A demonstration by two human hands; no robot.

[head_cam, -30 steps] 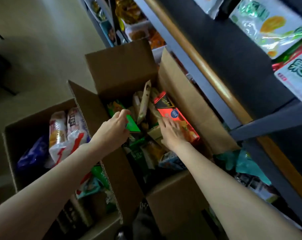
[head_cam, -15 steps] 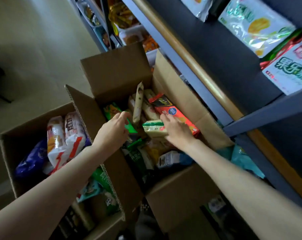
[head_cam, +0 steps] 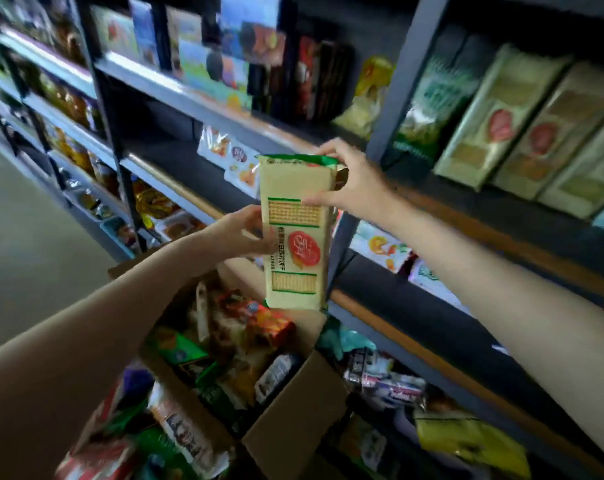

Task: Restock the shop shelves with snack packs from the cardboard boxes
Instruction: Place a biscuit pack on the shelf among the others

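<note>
Both hands hold a tall cream cracker pack (head_cam: pixel 295 233) upright in the air above the open cardboard box (head_cam: pixel 293 407), in front of the shelf (head_cam: pixel 203 109) edges: the right hand (head_cam: pixel 350 180) pinches its green top end between thumb and fingers, while the left hand (head_cam: pixel 245 233) grips its left edge lower down. The box below is full of mixed snack packs, among them a red carton (head_cam: pixel 262 318), and matching cream packs (head_cam: pixel 522 133) stand in a row on the upper right shelf
</note>
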